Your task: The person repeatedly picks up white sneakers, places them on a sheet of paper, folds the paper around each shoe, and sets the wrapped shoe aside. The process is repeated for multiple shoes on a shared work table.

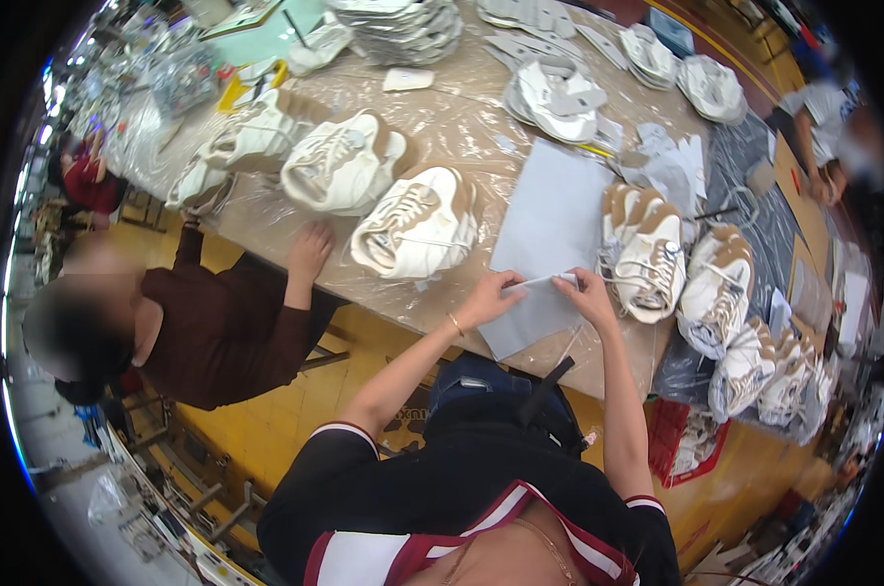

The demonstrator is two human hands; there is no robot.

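Note:
On the table in front of me lies a long, thin pale grey sheet, paper or film, I cannot tell which. A raised edge across its near part is pinched between my left hand and my right hand. Thumbs and fingers of both hands are closed on that edge, a short way apart. Whether it is a fold or a separate smaller piece is unclear. Just left of the sheet stands a white and tan sneaker. To the right of my right hand is another laced sneaker.
More sneakers line the left edge, and several stand at the right. Stacked shoe parts and grey-white pieces lie at the back. A co-worker sits left, a hand on the table. A red crate stands below right.

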